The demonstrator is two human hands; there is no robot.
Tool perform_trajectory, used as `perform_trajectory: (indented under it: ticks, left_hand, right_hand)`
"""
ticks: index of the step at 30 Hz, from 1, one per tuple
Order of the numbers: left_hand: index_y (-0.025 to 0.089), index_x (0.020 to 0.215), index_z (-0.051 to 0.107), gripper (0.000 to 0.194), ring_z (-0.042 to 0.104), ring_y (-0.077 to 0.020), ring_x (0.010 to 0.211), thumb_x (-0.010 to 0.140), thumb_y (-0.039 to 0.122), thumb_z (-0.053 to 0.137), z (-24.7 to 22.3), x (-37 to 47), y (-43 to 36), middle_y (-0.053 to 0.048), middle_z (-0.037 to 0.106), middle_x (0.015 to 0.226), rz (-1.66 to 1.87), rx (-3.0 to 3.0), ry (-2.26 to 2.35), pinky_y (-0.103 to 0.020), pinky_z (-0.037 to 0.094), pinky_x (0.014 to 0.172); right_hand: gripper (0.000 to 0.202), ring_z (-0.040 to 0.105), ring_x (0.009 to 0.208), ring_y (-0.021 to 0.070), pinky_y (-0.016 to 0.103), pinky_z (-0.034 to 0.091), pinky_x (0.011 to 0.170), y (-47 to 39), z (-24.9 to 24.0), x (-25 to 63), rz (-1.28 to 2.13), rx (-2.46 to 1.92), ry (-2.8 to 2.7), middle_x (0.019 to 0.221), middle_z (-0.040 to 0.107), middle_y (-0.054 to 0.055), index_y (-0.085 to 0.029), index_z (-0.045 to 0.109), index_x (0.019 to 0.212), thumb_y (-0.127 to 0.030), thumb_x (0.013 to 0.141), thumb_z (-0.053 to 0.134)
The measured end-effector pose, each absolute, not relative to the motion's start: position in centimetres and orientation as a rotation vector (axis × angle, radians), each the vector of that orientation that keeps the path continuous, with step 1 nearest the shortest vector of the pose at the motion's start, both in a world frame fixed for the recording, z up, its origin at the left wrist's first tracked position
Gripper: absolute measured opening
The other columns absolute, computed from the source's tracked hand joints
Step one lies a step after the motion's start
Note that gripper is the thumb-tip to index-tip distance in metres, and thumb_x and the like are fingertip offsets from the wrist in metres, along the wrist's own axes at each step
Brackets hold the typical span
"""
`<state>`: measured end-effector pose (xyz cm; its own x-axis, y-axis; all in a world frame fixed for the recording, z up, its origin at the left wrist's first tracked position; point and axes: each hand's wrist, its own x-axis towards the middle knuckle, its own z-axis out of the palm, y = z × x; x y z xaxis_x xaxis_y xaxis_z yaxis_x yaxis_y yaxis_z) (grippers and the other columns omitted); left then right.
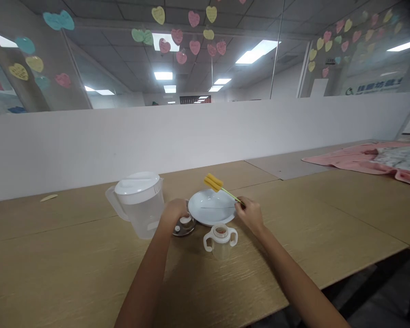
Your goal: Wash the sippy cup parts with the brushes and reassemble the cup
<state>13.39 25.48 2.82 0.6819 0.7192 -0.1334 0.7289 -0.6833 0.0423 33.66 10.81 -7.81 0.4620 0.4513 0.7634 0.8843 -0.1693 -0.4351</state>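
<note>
My right hand (250, 213) is closed round the thin green handle of a bottle brush (213, 182). The brush's yellow sponge head points up and left, above a white bowl (210, 218). My left hand (175, 211) reaches down to a small metal tray (183, 232), its fingers curled at a small white part (185, 220); the fingertips are partly hidden, and what they grip is unclear. In front of the bowl stands a clear baby bottle (221, 246) with white side handles, upright and without a lid. Something reddish shows inside its neck.
Left of the tray stands a translucent pitcher (145, 218) with a white lid. A pale flat piece (48, 197) lies farther left. At the far right lies a pink cloth (348, 157). A white wall (205, 132) with glass above borders the table's back.
</note>
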Motion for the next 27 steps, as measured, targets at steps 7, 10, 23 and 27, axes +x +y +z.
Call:
perform_trajectory:
  ticks: [7, 10, 23, 27]
  left_hand:
    - [0.014, 0.074, 0.070, 0.014, 0.064, -0.0279, 0.076, 0.069, 0.024, 0.061, 5.4, 12.8, 23.1, -0.012, 0.068, 0.069, -0.147, 2.860, 1.175, -0.034, 0.045, 0.068]
    - [0.014, 0.078, 0.070, 0.025, 0.064, -0.0269, 0.077, 0.077, 0.033, 0.053, 6.6, 12.9, 20.7, -0.012, 0.069, 0.076, -0.127, 2.884, 1.065, -0.033, 0.045, 0.068]
    - [0.018, 0.091, 0.061, 0.044, 0.060, -0.0219, 0.078, 0.053, 0.033, 0.079, 5.2, 15.0, 15.6, -0.001, 0.064, 0.086, -0.273, 2.894, 0.281, -0.025, 0.040, 0.057]
    - [0.022, 0.097, 0.060, 0.045, 0.059, -0.0188, 0.085, 0.061, 0.046, 0.074, 6.6, 14.2, 18.0, 0.002, 0.063, 0.092, 0.156, 2.602, 0.166, -0.025, 0.044, 0.068]
  right_hand:
    - [0.029, 0.055, 0.062, 0.0158, 0.024, 0.034, 0.058, 10.6, -7.5, 33.6, -0.557, -1.832, -1.107, 0.070, 0.066, 0.008, -0.014, 0.066, 0.077, -0.024, 0.077, 0.039]
    - [0.028, 0.055, 0.063, 0.0159, 0.024, 0.034, 0.058, 10.6, -7.4, 33.6, -0.531, -1.869, -1.064, 0.071, 0.066, 0.008, -0.014, 0.066, 0.077, -0.025, 0.077, 0.039]
    - [0.030, 0.053, 0.062, 0.0176, 0.026, 0.033, 0.060, 10.1, -6.9, 33.7, -0.423, -1.898, -0.927, 0.068, 0.061, 0.005, -0.016, 0.061, 0.092, -0.028, 0.078, 0.038]
    - [0.028, 0.050, 0.061, 0.0167, 0.026, 0.035, 0.058, 10.3, -6.6, 34.1, -0.343, -1.736, -0.779, 0.068, 0.057, 0.002, -0.017, 0.053, 0.096, -0.033, 0.079, 0.039]
